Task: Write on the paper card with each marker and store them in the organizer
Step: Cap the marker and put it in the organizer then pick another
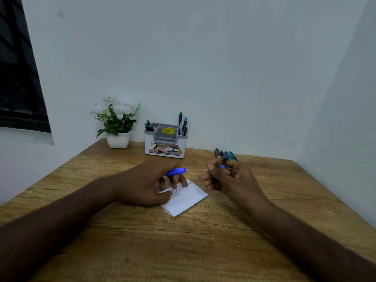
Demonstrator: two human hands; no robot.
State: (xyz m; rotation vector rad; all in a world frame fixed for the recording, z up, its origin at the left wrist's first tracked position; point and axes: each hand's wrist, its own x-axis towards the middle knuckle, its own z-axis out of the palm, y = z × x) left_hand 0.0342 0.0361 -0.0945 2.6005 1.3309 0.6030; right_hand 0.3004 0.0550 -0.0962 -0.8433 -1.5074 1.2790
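A small desk corner in a home or office

We see a wooden desk [142, 241] against plain white walls, a pen organizer [165, 142], a potted white flower plant [117, 121], and a dark window [18, 78] at left.

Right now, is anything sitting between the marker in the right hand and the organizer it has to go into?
Nothing visible blocks it. The right hand grips a marker over bare table, and the organizer stands behind, against the wall. The left hand, holding a blue cap and resting on the paper card, sits beside that path, not across it.
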